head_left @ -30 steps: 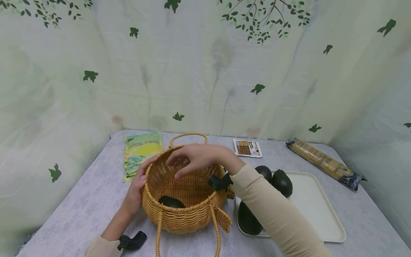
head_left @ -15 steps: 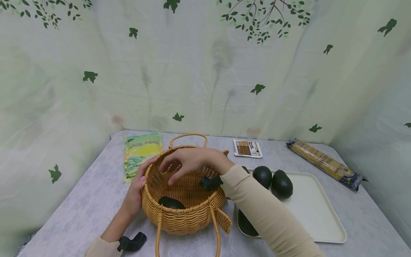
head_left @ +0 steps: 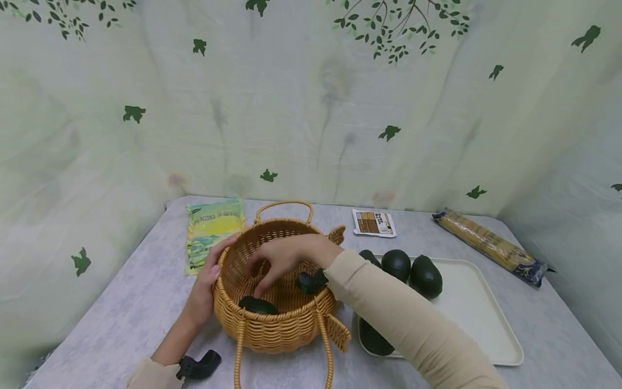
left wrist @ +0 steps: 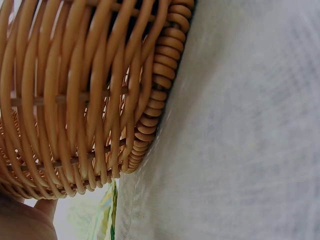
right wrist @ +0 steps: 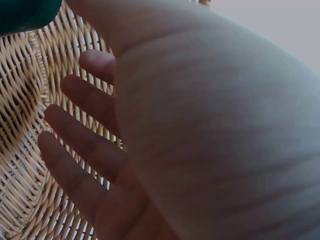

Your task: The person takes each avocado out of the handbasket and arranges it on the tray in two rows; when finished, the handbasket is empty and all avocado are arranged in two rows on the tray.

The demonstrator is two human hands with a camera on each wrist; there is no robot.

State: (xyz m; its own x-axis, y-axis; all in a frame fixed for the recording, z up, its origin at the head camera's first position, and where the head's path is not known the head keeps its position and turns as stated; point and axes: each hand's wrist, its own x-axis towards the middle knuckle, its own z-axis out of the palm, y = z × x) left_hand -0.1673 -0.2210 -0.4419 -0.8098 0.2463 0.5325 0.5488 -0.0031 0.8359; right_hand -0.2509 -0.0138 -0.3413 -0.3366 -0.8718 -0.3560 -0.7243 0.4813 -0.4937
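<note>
A wicker basket (head_left: 274, 334) with looped handles stands in the middle of the table. Against its left side, up by the rim, lies my left hand (head_left: 204, 289), fingers extended along the wicker. In the left wrist view part of that hand (left wrist: 27, 220) shows beside the woven wall. My right hand (head_left: 282, 260) reaches down inside the basket, fingers apart and loosely bent, holding nothing. Its thumb tip is close to a dark green avocado (head_left: 257, 305) at the near side; whether they touch, I cannot tell. The right wrist view shows the spread fingers (right wrist: 75, 140) and a dark green edge.
Right of the basket, a white tray (head_left: 478, 302) bears several avocados (head_left: 426, 277), partly covered by my right sleeve. Behind lie a yellow-green packet (head_left: 214, 229), a small brown-and-white sachet (head_left: 374, 223) and a long golden package (head_left: 491, 246). A printed curtain hangs behind the table.
My right hand has moved left and down, deeper into the basket, and its thumb has come near the avocado there. The left hand and the basket have stayed in place.
</note>
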